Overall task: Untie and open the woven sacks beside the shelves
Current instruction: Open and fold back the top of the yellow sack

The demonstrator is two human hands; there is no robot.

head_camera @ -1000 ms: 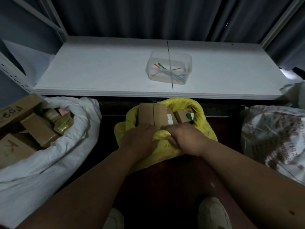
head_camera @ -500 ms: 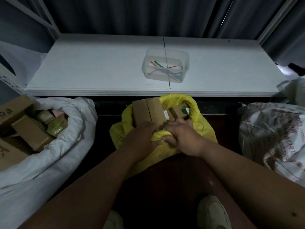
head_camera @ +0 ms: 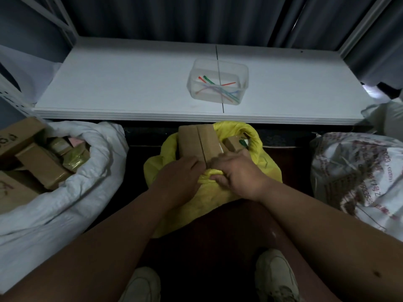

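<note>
A yellow woven sack (head_camera: 218,199) stands on the floor below the white shelf (head_camera: 130,83), its mouth open around brown cardboard boxes (head_camera: 196,142). My left hand (head_camera: 176,175) and my right hand (head_camera: 235,173) both grip the near rim of the yellow sack, the fabric bunched between them. A white woven sack (head_camera: 72,203) at the left is open and rolled down around several cardboard boxes. A printed white sack (head_camera: 359,177) at the right looks closed.
A clear plastic tub (head_camera: 218,81) holding coloured cable ties sits on the shelf. Metal shelf uprights (head_camera: 13,101) stand at the left, dark curtains behind. My two shoes (head_camera: 277,275) are on the dark floor near the yellow sack. Another white bag (head_camera: 386,116) lies at far right.
Both hands have stayed on the yellow sack's near rim and gathered the fabric tighter. The boxes show a little more above the rim.
</note>
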